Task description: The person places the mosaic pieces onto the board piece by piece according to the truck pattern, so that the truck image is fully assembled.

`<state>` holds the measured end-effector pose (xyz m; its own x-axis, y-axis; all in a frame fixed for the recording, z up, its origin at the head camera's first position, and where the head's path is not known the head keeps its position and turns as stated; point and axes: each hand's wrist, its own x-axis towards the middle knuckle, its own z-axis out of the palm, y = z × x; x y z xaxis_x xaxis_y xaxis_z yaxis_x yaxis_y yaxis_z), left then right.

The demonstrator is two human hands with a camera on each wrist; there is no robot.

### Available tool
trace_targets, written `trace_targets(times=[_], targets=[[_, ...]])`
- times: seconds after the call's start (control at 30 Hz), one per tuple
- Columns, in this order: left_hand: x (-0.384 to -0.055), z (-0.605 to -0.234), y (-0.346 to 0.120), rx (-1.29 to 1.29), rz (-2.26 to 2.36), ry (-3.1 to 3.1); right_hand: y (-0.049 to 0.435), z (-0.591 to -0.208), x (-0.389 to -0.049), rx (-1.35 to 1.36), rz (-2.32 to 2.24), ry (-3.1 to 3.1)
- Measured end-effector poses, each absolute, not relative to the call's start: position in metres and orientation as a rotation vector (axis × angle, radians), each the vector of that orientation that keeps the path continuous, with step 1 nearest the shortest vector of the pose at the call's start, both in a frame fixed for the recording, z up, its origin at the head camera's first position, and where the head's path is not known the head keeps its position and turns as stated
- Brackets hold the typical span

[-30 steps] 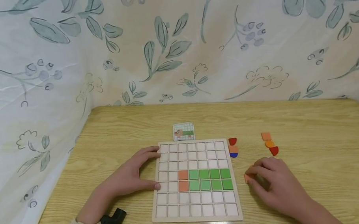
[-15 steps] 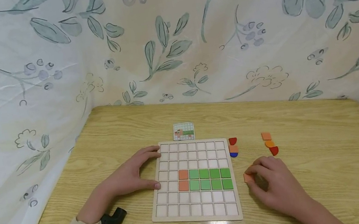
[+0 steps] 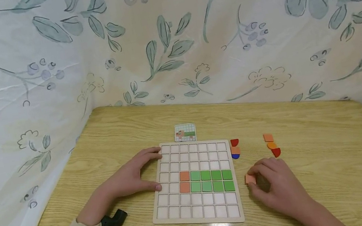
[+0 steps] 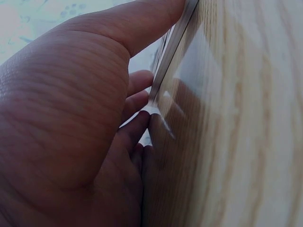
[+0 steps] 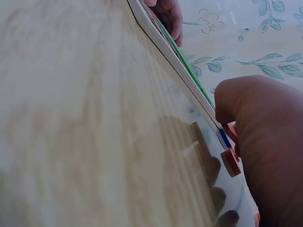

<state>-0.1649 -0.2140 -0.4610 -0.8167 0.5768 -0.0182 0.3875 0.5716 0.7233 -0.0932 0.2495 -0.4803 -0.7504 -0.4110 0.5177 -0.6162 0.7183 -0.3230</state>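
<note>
A pale wooden grid board (image 3: 194, 166) lies flat on the table, with two coral squares (image 3: 184, 176) and a double row of green squares (image 3: 216, 175) set in its cells. Against the board's left edge rests my left hand (image 3: 127, 177), thumb and fingers spread apart. My right hand (image 3: 277, 183), off the board's right side, pinches an orange square tile (image 3: 250, 179) between thumb and fingertips, close to the table. In the right wrist view the curled fingers partly hide the orange pieces beside them.
Right of the board lie a red quarter-round piece (image 3: 235, 142), an orange square (image 3: 235, 150) and a blue half-round (image 3: 235, 156). Farther right are another orange square (image 3: 268, 137), an orange round (image 3: 272, 145) and a red piece (image 3: 276, 152). A picture card (image 3: 185, 133) lies behind the board.
The orange tile in my right fingertips has shifted slightly left and shows more of its face. My left hand and the board stay almost still.
</note>
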Motion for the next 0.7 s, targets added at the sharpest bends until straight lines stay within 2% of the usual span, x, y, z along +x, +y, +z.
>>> trace_targets(times=[0.4,0.7], targets=[[-0.164,-0.462,-0.213,0.811,1.093,2.545,0.242,-0.479,-0.094,0.816,0.778,-2.479],[-0.164,-0.461,-0.214,0.809,1.094,2.542,0.214,-0.48,-0.098,0.902,0.875,-2.418]])
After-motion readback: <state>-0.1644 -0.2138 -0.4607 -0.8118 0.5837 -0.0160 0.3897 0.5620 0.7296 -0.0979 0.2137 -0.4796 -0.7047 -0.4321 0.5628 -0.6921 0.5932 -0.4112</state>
